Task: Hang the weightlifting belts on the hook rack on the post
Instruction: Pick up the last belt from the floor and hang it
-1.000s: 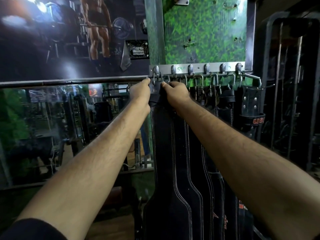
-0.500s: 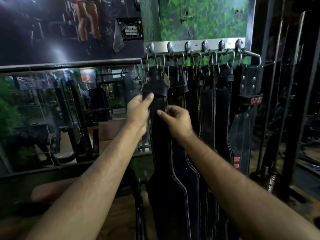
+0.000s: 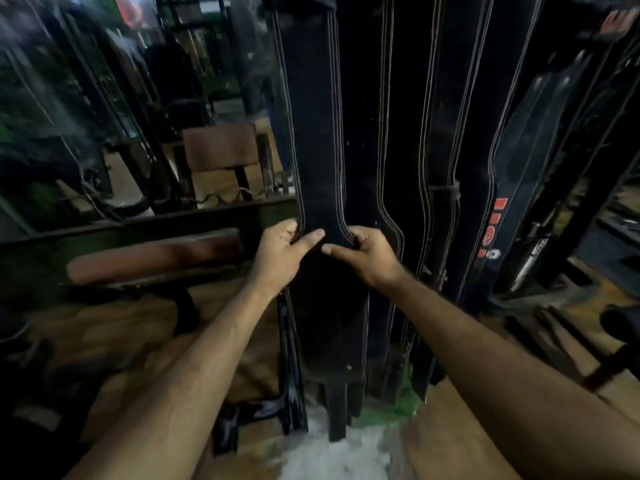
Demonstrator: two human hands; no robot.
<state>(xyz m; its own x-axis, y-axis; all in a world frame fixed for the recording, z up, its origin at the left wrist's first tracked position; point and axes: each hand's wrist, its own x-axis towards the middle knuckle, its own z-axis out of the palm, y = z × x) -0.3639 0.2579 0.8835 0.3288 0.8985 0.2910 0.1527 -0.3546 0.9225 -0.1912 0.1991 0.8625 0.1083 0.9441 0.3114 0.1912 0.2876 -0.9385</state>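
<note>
Inspector: Behind your work, a wood-plank floor (image 3: 450,441) and a brown padded bench (image 3: 156,254) at the left. Describe the item.

Operator: Long black leather weightlifting belt with pale double stitching (image 3: 313,133), hanging upright, leftmost beside other dark hanging belts (image 3: 408,133).

Inspector: Noted. Your left hand (image 3: 280,258) and right hand (image 3: 367,254) pinch its edges where it widens, thumbs across the front, fingers curled behind.
</note>
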